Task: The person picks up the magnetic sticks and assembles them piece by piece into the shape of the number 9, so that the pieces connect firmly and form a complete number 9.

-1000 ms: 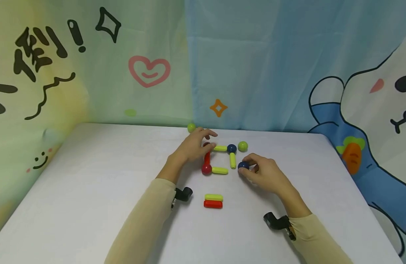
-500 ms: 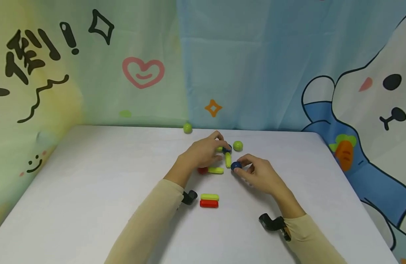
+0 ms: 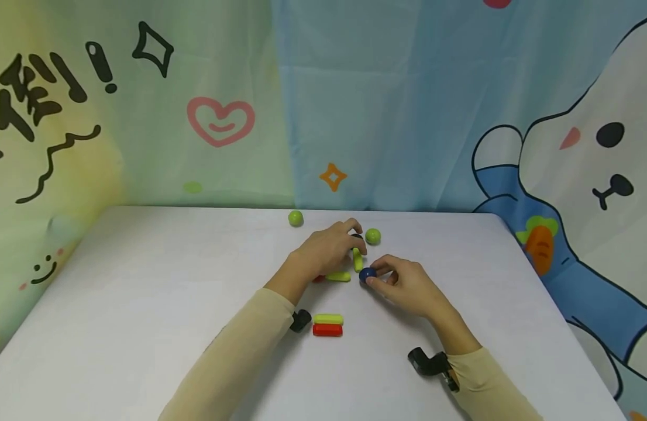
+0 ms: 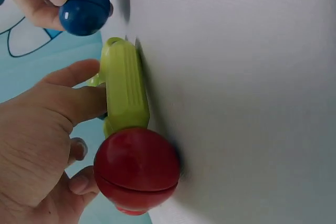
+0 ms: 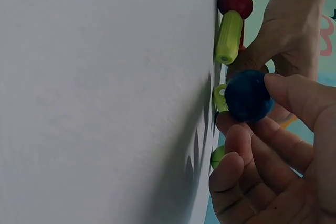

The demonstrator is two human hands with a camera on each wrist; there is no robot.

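Note:
My right hand pinches a blue ball between thumb and fingertips, just above the table. My left hand reaches over the far corner of a ball-and-stick shape, its fingers around a second dark blue ball, mostly hidden. From that ball a yellow-green stick points toward me, its near end close to the ball in my right hand. In the left wrist view a red ball with another yellow-green stick lies beside my left hand. That hand covers the shape's left side.
Two green balls lie toward the back edge of the white table. Nearer me a loose yellow-green stick and a red stick lie side by side. A printed cloth hangs behind.
My left hand has moved right, from the shape's left side to its far blue ball. My right hand keeps its ball and has come closer to the stick's end. The head view has shifted slightly.

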